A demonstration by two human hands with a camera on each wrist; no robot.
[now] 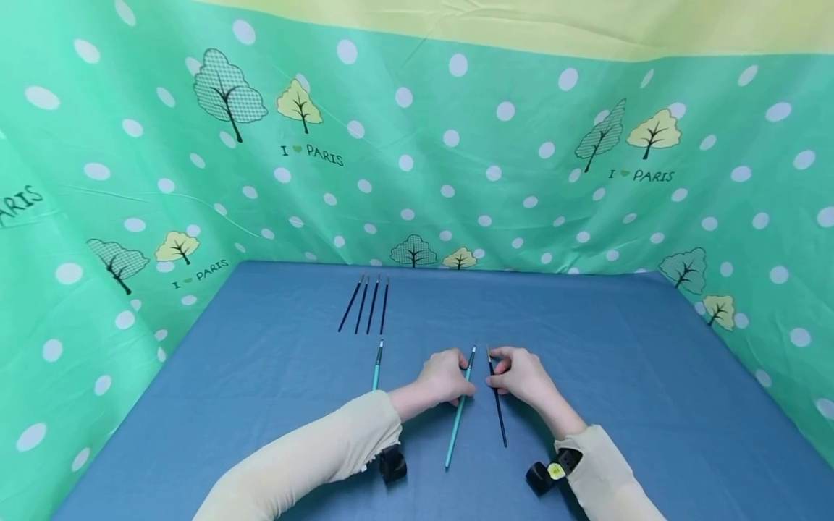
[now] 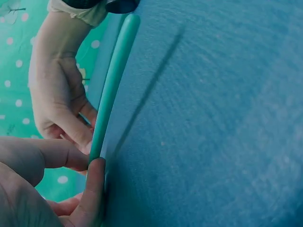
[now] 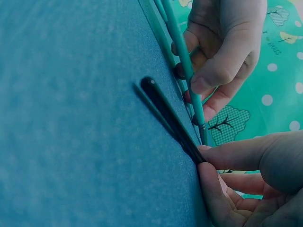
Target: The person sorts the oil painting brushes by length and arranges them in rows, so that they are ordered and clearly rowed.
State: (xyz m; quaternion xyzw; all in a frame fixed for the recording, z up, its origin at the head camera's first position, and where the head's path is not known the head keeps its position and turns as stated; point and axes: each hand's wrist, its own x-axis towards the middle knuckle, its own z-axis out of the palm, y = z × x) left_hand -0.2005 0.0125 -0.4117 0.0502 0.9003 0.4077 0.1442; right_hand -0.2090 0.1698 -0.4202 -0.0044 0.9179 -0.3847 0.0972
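Near the middle of the table, my left hand (image 1: 445,376) pinches a teal-handled paintbrush (image 1: 459,416) between thumb and fingers, its white tip pointing away from me. Just to the right, my right hand (image 1: 523,376) pinches a slim black paintbrush (image 1: 500,420), tip also facing away. The two brushes are apart, side by side. In the left wrist view the teal handle (image 2: 113,80) slants over the cloth, its rounded end and shadow showing. From the right wrist, the black handle (image 3: 170,116) rises slightly off the cloth; the pinched fingers (image 3: 213,187) hide the rest of that brush.
Several black paintbrushes (image 1: 371,307) lie in a row at the back left. A second teal paintbrush (image 1: 376,369) lies left of my left hand, partly covered by the sleeve (image 1: 326,441). Blue cloth (image 1: 586,325) covers the table, and a green dotted curtain (image 1: 469,166) hangs behind.
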